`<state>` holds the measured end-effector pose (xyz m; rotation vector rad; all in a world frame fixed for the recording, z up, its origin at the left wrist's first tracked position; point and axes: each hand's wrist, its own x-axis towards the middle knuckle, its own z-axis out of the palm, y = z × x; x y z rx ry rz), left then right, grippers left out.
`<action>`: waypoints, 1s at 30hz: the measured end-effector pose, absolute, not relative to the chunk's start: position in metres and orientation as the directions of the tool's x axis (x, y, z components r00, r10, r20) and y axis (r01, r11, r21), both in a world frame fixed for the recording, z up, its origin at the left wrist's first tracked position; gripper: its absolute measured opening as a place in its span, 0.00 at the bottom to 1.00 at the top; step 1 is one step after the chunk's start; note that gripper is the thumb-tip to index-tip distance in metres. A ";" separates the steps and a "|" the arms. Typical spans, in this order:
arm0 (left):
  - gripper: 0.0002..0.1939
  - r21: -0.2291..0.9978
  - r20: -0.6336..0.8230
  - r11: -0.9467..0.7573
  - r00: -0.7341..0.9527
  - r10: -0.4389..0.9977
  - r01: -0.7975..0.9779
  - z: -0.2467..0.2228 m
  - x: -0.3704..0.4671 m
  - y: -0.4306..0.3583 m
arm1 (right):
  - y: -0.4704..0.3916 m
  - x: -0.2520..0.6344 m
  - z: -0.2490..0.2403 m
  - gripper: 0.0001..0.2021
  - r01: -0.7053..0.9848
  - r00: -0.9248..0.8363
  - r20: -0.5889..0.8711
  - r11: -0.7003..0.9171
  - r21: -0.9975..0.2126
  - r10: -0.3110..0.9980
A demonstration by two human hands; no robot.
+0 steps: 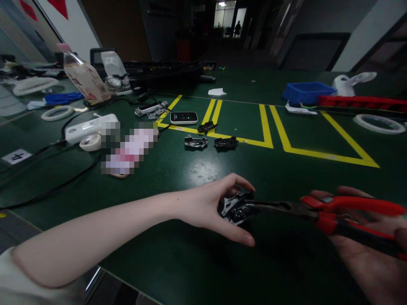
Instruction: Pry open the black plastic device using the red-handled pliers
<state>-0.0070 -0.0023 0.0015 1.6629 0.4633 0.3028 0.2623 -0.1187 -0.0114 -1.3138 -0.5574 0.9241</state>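
Pliers (321,209) with red and black handles are sitting in the right hand (372,245), whose fingers are wrapping around the handles at the lower right edge of the view; the long dark nose is reaching leftward and its tip is meeting a small black part (237,207). The left hand (206,207) is curling around that part, thumb underneath and fingers arched over the top, pinching it just above the dark green counter (190,262), near the front edge.

To do this well, the left hand is probably best kept low and steady, so the part is not twisting when the nose bites. The squeeze on the handles likely needs to be gentle, since the piece looks thin and easy to bend or crack. Keeping fingertips clear of the tip seems wise, because they are sitting very close to it.

The part is looking like a small black frame of plastic or metal with pale, shiny tabs on its left side; finer detail is too dark to make out. Three similar black pieces (195,142) are lying well apart from it, farther back beside the yellow lines (267,127) marked on the counter. A small black device with a green light (183,117) is resting behind them, and a blue bin (307,92) is standing far off at the right.
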 end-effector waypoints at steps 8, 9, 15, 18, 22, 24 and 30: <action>0.38 0.996 -0.041 -0.051 0.897 0.440 0.070 0.001 -0.007 -0.002 | -0.120 0.254 -0.002 0.21 -0.299 0.572 -0.312 -0.161 -0.940 0.758; 0.38 0.996 -0.038 -0.050 0.898 0.439 0.067 0.001 -0.007 -0.002 | -0.119 0.255 -0.004 0.21 -0.306 0.570 -0.318 -0.164 -0.938 0.757; 0.40 0.996 -0.051 -0.039 0.896 0.440 0.075 0.002 -0.006 -0.003 | -0.117 0.261 -0.015 0.20 -0.249 0.556 -0.228 -0.102 -0.963 0.799; 0.39 0.997 -0.049 -0.038 0.897 0.440 0.073 0.003 -0.005 -0.003 | -0.118 0.259 -0.015 0.17 -0.267 0.524 -0.196 -0.059 -0.962 0.828; 0.40 0.997 -0.054 -0.033 0.899 0.435 0.076 0.003 -0.005 -0.003 | -0.119 0.256 -0.014 0.16 -0.295 0.534 -0.240 -0.087 -0.952 0.811; 0.41 0.996 -0.067 -0.022 0.904 0.422 0.084 0.003 -0.005 -0.003 | -0.120 0.258 -0.014 0.16 -0.297 0.535 -0.245 -0.092 -0.950 0.809; 0.39 0.995 -0.074 -0.031 0.900 0.429 0.096 0.002 -0.005 -0.004 | -0.124 0.272 -0.025 0.17 -0.333 0.476 -0.248 -0.088 -0.939 0.844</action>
